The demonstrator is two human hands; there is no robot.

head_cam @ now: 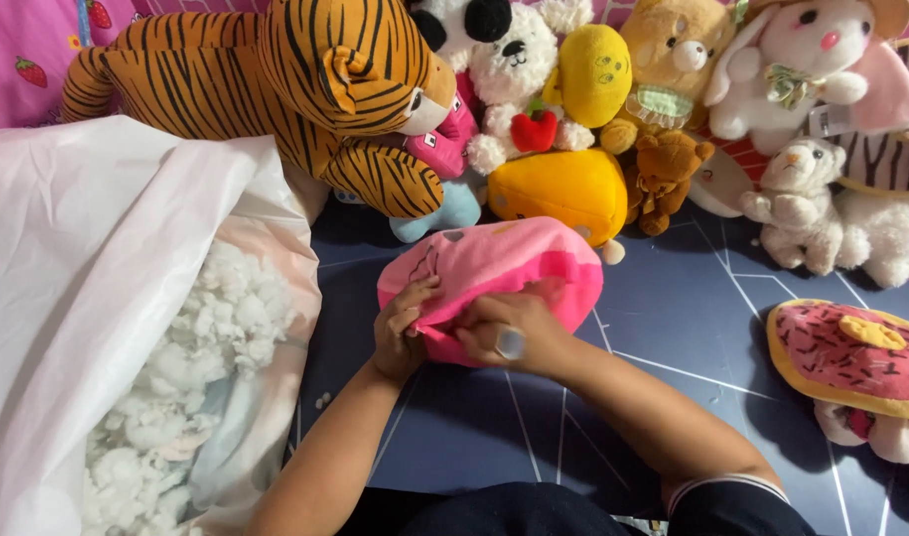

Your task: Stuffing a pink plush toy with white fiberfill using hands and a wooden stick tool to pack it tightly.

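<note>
The pink plush [494, 273] is gripped at its near edge by both hands. The left hand [400, 333] is curled, fingers pinched on the fabric. The right hand [514, 337] is closed, fingertips pressed into the plush beside the left. A bag [87, 258] of white stuffing [206, 347] is located left of the left hand.
</note>
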